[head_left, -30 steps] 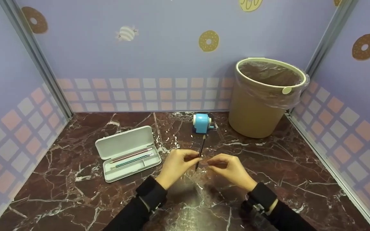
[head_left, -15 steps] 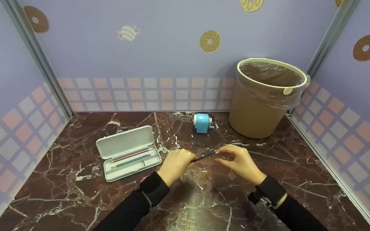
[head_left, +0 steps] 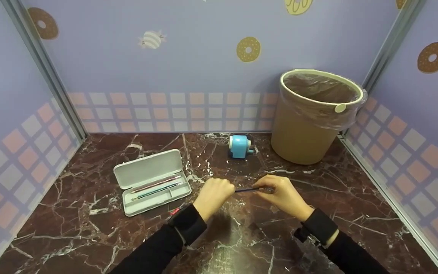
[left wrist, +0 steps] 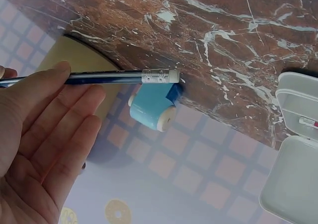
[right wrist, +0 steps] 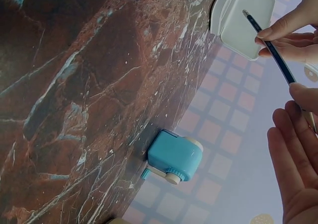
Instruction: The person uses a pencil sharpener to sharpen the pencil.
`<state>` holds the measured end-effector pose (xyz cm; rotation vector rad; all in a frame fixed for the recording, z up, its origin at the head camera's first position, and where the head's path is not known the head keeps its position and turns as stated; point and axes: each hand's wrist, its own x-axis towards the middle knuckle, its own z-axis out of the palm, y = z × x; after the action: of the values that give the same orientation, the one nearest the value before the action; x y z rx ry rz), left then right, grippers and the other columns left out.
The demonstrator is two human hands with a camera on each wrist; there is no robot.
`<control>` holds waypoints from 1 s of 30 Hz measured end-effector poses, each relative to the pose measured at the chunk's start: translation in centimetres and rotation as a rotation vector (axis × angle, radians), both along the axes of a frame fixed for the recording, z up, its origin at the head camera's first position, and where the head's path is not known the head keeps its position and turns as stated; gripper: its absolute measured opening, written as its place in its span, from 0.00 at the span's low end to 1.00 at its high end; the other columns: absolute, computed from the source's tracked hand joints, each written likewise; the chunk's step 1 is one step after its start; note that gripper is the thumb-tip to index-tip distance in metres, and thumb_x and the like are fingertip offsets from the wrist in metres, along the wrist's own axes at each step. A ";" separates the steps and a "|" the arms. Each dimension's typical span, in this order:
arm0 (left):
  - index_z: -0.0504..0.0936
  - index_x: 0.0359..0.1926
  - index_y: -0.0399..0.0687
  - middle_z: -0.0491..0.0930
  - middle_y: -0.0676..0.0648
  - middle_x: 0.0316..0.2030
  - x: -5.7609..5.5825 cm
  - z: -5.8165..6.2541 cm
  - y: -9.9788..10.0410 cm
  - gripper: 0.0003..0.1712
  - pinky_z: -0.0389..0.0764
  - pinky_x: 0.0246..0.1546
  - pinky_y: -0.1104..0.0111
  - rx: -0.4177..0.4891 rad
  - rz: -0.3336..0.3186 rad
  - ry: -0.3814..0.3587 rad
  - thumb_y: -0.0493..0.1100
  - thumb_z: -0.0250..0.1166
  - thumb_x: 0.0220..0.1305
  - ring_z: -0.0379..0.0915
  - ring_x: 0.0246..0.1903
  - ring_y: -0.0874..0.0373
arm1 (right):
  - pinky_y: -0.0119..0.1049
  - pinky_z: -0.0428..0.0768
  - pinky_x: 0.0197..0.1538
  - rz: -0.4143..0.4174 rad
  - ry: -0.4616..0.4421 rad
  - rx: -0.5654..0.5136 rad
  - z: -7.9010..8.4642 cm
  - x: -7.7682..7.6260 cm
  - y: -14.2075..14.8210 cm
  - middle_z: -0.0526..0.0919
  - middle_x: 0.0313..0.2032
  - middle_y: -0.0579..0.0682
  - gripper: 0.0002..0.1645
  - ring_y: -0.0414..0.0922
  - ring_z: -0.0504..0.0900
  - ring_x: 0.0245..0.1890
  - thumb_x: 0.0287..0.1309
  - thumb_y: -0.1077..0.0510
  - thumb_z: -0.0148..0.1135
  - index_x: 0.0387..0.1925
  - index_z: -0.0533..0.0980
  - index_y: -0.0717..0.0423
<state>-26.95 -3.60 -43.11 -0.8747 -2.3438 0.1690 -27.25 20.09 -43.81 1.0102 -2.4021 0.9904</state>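
A dark blue pencil (head_left: 247, 189) lies level in the air between my two hands, just above the marble table (head_left: 89, 224). My left hand (head_left: 214, 193) pinches it near its eraser end. The left wrist view shows that eraser end of the pencil (left wrist: 119, 76) sticking out past the fingers of my left hand (left wrist: 44, 129). My right hand (head_left: 284, 195) pinches the other end. In the right wrist view the pencil (right wrist: 276, 55) runs from the left hand's fingers down to my right hand (right wrist: 295, 174).
An open white pencil case (head_left: 150, 180) holding a few pencils lies left of the hands. A blue crank sharpener (head_left: 240, 146) stands by the back wall. A tan lined bin (head_left: 314, 118) fills the back right corner. Panels close off three sides.
The pencil swung from pointing away toward the sharpener to lying level, left to right. My right hand moved out to its right end and the left hand kept its hold.
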 end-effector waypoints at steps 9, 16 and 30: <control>0.81 0.15 0.52 0.82 0.53 0.17 -0.1 -0.1 -0.6 0.14 0.75 0.16 0.68 0.072 -0.041 -0.062 0.28 0.70 0.46 0.75 0.14 0.59 | 0.31 0.86 0.41 0.002 -0.003 -0.039 -0.5 -0.1 -0.1 0.89 0.36 0.47 0.11 0.41 0.87 0.36 0.53 0.67 0.75 0.38 0.87 0.52; 0.87 0.28 0.49 0.87 0.51 0.25 -0.2 -0.1 -1.9 0.06 0.81 0.24 0.68 0.290 -0.100 -0.262 0.43 0.74 0.59 0.82 0.22 0.57 | 0.25 0.85 0.40 0.001 -0.080 -0.180 -1.1 -0.1 0.0 0.90 0.35 0.51 0.11 0.34 0.86 0.35 0.53 0.68 0.74 0.38 0.88 0.53; 0.91 0.42 0.47 0.92 0.46 0.37 -0.1 -2.2 -6.1 0.10 0.86 0.34 0.65 0.657 -0.149 -0.566 0.39 0.74 0.58 0.86 0.30 0.56 | 0.24 0.84 0.40 -0.005 -0.239 -0.263 -1.3 0.0 1.1 0.89 0.37 0.55 0.08 0.30 0.84 0.37 0.56 0.66 0.72 0.39 0.88 0.55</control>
<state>-27.05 -9.75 -45.36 -0.8115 -2.5460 -0.9713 -27.24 21.15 -45.09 0.8319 -2.3699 1.4523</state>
